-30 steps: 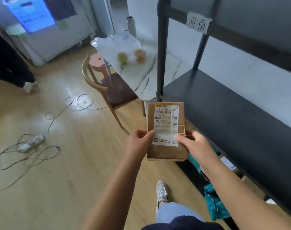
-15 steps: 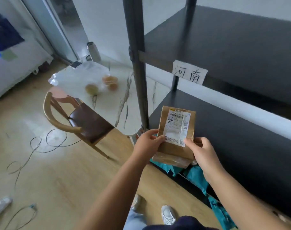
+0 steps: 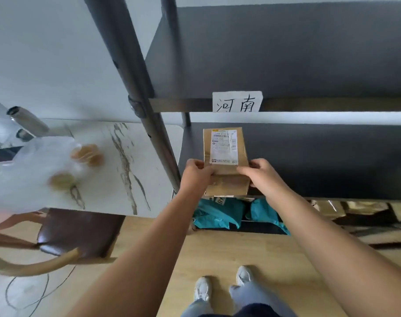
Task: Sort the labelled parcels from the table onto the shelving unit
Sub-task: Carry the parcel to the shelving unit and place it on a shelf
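Note:
I hold a flat brown paper parcel [image 3: 225, 161] with a white shipping label facing up. My left hand [image 3: 196, 173] grips its left edge and my right hand [image 3: 260, 173] grips its right edge. The parcel hovers over the front left corner of a dark shelf board [image 3: 320, 161] of the black metal shelving unit [image 3: 135, 92]. A handwritten white paper tag [image 3: 237, 101] hangs on the rail of the shelf above. Whether the parcel's far end touches the board I cannot tell.
Teal bags [image 3: 220, 213] and brown boxes [image 3: 355, 208] lie on the lowest shelf level. A white marble-patterned table [image 3: 130, 165] with a plastic bag of fruit [image 3: 57, 165] stands to the left, a wooden chair [image 3: 76, 234] before it. Cables [image 3: 23, 294] trail across the wooden floor.
I have turned from the room to face the shelving unit squarely. Both hands carried the parcel forward, from in front of the shelf to over its front left corner.

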`<action>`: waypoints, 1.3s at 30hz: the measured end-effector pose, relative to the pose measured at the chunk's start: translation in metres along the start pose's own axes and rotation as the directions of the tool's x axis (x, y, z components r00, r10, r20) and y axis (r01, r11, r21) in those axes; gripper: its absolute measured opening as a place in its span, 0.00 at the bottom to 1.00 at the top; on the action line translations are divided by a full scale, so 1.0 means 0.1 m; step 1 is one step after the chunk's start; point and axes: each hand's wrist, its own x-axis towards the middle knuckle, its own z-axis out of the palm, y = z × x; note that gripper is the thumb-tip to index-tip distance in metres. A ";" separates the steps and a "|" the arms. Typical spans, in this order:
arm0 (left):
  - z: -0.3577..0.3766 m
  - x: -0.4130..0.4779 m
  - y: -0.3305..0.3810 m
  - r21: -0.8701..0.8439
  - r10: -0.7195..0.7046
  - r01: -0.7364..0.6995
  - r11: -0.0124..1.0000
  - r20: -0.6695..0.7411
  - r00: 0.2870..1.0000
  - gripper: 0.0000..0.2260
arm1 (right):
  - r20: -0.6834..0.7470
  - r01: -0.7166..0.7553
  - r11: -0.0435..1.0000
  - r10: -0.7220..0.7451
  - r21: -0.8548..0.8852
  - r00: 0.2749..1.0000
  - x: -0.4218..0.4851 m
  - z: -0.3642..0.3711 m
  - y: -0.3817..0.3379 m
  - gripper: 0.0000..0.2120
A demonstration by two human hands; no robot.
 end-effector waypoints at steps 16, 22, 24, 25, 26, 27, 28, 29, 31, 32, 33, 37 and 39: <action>-0.07 -0.01 -0.03 0.128 0.141 -0.150 0.980 0.076 0.987 0.22 | -0.016 0.024 0.993 -0.026 -0.114 1.000 0.09 0.14 -0.14 0.33; -0.08 -0.21 -0.19 0.207 0.154 -0.165 0.964 0.070 0.986 0.22 | -0.033 0.024 0.989 -0.029 -0.144 0.999 -0.04 0.08 -0.06 0.30; -0.07 -0.27 -0.29 0.235 0.119 -0.134 0.963 0.076 0.990 0.22 | -0.043 0.036 0.986 -0.043 -0.165 0.998 -0.12 0.06 -0.03 0.28; -0.06 -0.29 -0.35 0.258 0.107 -0.126 0.958 0.086 0.991 0.23 | -0.048 0.039 0.983 -0.049 -0.180 0.998 -0.16 0.06 -0.01 0.27; -0.04 -0.30 -0.41 0.280 0.099 -0.122 0.952 0.096 0.990 0.23 | -0.056 0.038 0.980 -0.050 -0.198 0.997 -0.21 0.06 0.02 0.26; -0.02 -0.31 -0.48 0.303 0.091 -0.120 0.946 0.105 0.990 0.24 | -0.064 0.034 0.976 -0.049 -0.216 0.997 -0.26 0.06 0.06 0.25; 0.00 -0.31 -0.54 0.328 0.081 -0.115 0.938 0.115 0.990 0.25 | -0.072 0.029 0.972 -0.048 -0.235 0.996 -0.32 0.07 0.11 0.25; 0.02 -0.32 -0.61 0.351 0.070 -0.110 0.930 0.125 0.990 0.26 | -0.080 0.020 0.968 -0.041 -0.248 0.996 -0.37 0.07 0.17 0.25; 0.07 -0.36 -0.69 0.384 0.062 -0.117 0.916 0.152 0.986 0.27 | -0.098 -0.014 0.968 -0.011 -0.252 0.995 -0.49 0.08 0.31 0.24; 0.11 -0.40 -0.72 0.400 0.071 -0.136 0.906 0.173 0.982 0.27 | -0.102 -0.033 0.968 0.008 -0.249 0.995 -0.55 0.09 0.39 0.24; 0.14 -0.44 -0.74 0.418 0.088 -0.164 0.894 0.196 0.977 0.27 | -0.102 -0.051 0.967 0.026 -0.251 0.994 -0.60 0.09 0.46 0.24; 0.34 -0.65 -0.79 0.512 0.170 -0.319 0.797 0.316 0.933 0.26 | -0.100 -0.069 0.968 0.046 -0.241 0.994 -0.82 0.00 0.76 0.23; 0.49 -0.77 -0.79 0.559 0.180 -0.400 0.727 0.407 0.896 0.26 | -0.100 -0.069 0.968 0.046 -0.239 0.994 -0.92 -0.13 0.88 0.22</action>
